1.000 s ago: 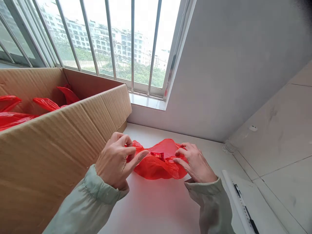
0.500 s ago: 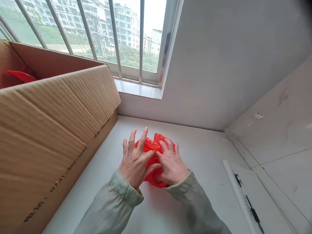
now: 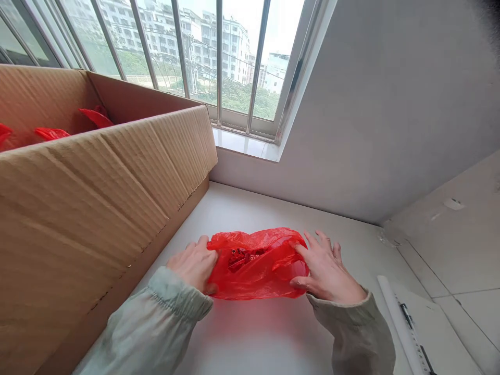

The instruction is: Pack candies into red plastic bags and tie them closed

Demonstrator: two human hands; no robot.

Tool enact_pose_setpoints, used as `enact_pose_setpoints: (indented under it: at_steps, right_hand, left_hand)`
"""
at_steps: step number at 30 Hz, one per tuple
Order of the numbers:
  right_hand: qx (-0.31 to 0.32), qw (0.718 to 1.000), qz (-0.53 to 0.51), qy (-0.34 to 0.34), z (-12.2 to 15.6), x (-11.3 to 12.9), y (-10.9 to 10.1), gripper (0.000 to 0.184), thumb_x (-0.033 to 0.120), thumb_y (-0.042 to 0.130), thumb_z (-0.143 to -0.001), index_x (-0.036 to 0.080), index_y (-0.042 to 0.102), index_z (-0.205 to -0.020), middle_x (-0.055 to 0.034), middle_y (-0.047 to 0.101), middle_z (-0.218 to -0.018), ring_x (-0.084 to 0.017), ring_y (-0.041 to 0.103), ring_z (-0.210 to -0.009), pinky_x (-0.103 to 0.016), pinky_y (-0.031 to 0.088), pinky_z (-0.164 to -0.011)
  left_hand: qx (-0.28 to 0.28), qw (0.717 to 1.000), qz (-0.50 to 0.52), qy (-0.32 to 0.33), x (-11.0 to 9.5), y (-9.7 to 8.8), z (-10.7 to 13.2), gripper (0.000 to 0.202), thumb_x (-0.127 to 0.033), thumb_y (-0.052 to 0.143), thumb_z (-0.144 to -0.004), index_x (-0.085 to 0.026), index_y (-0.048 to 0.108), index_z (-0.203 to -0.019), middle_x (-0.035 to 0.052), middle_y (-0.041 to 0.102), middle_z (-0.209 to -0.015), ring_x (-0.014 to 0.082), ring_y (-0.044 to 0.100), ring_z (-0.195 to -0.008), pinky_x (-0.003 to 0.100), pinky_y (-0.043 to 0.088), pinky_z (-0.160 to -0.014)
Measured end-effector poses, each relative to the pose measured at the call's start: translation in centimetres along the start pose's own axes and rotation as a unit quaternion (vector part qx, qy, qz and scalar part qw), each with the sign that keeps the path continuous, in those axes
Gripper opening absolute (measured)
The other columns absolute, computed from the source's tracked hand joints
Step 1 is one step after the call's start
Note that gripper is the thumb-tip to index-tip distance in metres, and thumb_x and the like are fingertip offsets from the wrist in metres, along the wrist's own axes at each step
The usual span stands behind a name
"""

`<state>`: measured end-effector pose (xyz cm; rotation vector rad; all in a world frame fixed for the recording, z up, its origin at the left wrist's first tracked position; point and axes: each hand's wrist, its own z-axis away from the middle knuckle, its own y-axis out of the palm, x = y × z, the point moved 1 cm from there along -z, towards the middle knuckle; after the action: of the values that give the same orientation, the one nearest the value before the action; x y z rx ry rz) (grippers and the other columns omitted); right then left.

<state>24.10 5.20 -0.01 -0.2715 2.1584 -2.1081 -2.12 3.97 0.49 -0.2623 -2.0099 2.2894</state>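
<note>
A thin red plastic bag (image 3: 255, 263) lies crumpled and stretched sideways on the white tabletop (image 3: 258, 338) in front of me. My left hand (image 3: 194, 264) grips its left end with curled fingers. At the bag's right end my right hand (image 3: 326, 270) rests with fingers spread, thumb and index finger pressed against the plastic. Something small and dark red shows through the bag near its middle; I cannot make out what it is.
A large open cardboard box (image 3: 89, 187) fills the left side, with more red bags (image 3: 54, 130) inside. A white clipboard with a pen (image 3: 410, 325) lies at the right. A barred window (image 3: 203, 52) and grey wall stand behind.
My hands, bunched together over the crumpled bag half a second ago, have moved apart to its two ends, and the bag is now spread out wide.
</note>
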Motion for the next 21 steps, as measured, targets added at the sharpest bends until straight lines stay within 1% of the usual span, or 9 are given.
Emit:
enact_pose_setpoints:
  at_steps: [3, 6, 8, 10, 13, 15, 16, 18, 21]
  right_hand:
    - [-0.091, 0.987, -0.072, -0.113, 0.6, 0.9, -1.6, 0.038, 0.019, 0.066, -0.083, 0.031, 0.066, -0.119, -0.008, 0.054, -0.139, -0.036, 0.031, -0.14, -0.057, 0.038, -0.105]
    - [-0.15, 0.963, -0.122, -0.188, 0.1, 2.8, -2.6, 0.029, 0.01, 0.048, -0.092, 0.025, 0.071, -0.102, -0.0077, 0.065, -0.122, -0.026, 0.048, -0.125, -0.042, 0.046, -0.099]
    - [-0.115, 0.961, -0.122, -0.22, -0.7, 4.3, -2.2, 0.031, 0.006, 0.046, -0.092, 0.024, 0.071, -0.094, -0.0061, 0.07, -0.103, -0.021, 0.058, -0.104, -0.035, 0.048, -0.092]
    - [-0.056, 0.968, -0.095, -0.228, -1.6, 5.3, -1.1, 0.026, 0.006, 0.051, -0.089, 0.024, 0.071, -0.09, -0.0048, 0.071, -0.093, -0.02, 0.06, -0.093, -0.036, 0.047, -0.089]
    - [-0.012, 0.981, -0.043, -0.188, -2.4, 5.7, 0.5, 0.019, 0.009, 0.059, -0.086, 0.022, 0.072, -0.088, -0.0069, 0.071, -0.1, -0.025, 0.059, -0.103, -0.043, 0.044, -0.093]
    - [0.016, 0.986, -0.033, -0.163, -2.4, 5.4, 0.9, 0.012, 0.016, 0.064, -0.084, 0.022, 0.073, -0.079, -0.0069, 0.071, -0.101, -0.028, 0.057, -0.109, -0.044, 0.043, -0.093]
    - [0.04, 0.987, -0.038, -0.154, -2.3, 5.2, 0.9, 0.014, 0.02, 0.066, -0.084, 0.021, 0.072, -0.071, -0.006, 0.072, -0.094, -0.027, 0.059, -0.105, -0.042, 0.044, -0.09]
    - [0.1, 0.985, -0.058, -0.126, -1.9, 4.8, 0.6, 0.028, 0.025, 0.068, -0.084, 0.021, 0.066, -0.056, -0.0029, 0.066, -0.069, -0.021, 0.062, -0.083, -0.033, 0.044, -0.073]
    - [0.163, 0.978, -0.092, -0.09, -1.2, 4.6, 0.2, 0.034, 0.02, 0.07, -0.08, 0.02, 0.058, -0.048, 0.0025, 0.046, -0.048, -0.013, 0.048, -0.053, -0.028, 0.03, -0.052]
  left_hand:
    - [-0.063, 0.995, 0.009, 0.082, -0.2, -2.1, 2.0, 0.003, -0.021, 0.073, -0.073, -0.023, 0.071, -0.073, 0.0125, 0.06, -0.118, 0.0355, 0.055, -0.116, 0.049, 0.055, -0.084]
    - [-0.205, 0.957, 0.065, 0.193, -1.2, -4.1, 3.3, 0.016, -0.018, 0.061, -0.085, -0.026, 0.071, -0.075, 0.0065, 0.05, -0.14, 0.0338, 0.034, -0.139, 0.054, 0.047, -0.103]
    - [-0.244, 0.93, 0.092, 0.259, -2.3, -4.4, 3.2, 0.027, -0.016, 0.05, -0.092, -0.026, 0.07, -0.076, 0.0042, 0.054, -0.136, 0.028, 0.035, -0.139, 0.053, 0.043, -0.11]
    - [-0.214, 0.93, 0.091, 0.284, -3.5, -3.5, 2.0, 0.034, -0.016, 0.046, -0.095, -0.025, 0.068, -0.07, 0.0024, 0.06, -0.129, 0.0273, 0.039, -0.138, 0.056, 0.037, -0.114]
    - [-0.12, 0.968, 0.024, 0.221, -4.1, -1.2, -1.0, 0.029, -0.014, 0.055, -0.091, -0.023, 0.071, -0.068, 0.0031, 0.055, -0.139, 0.041, 0.027, -0.144, 0.07, 0.032, -0.109]
    - [-0.076, 0.986, -0.029, 0.142, -3.6, 0.0, -2.9, 0.02, -0.014, 0.058, -0.089, -0.021, 0.073, -0.079, 0.0088, 0.049, -0.146, 0.0454, 0.024, -0.144, 0.071, 0.033, -0.106]
    - [-0.062, 0.992, -0.048, 0.1, -3.1, 0.5, -3.6, 0.016, -0.015, 0.058, -0.089, -0.02, 0.073, -0.083, 0.0119, 0.049, -0.145, 0.045, 0.027, -0.142, 0.069, 0.035, -0.105]
    - [-0.031, 0.997, -0.072, 0.027, -1.8, 1.0, -4.3, 0.009, -0.022, 0.063, -0.086, -0.019, 0.071, -0.085, 0.0147, 0.054, -0.137, 0.0425, 0.036, -0.136, 0.061, 0.041, -0.099]
    - [0.05, 0.994, -0.081, -0.046, 0.0, 1.4, -4.3, 0.014, -0.02, 0.068, -0.074, -0.02, 0.069, -0.088, 0.0141, 0.059, -0.122, 0.0378, 0.05, -0.116, 0.053, 0.047, -0.085]
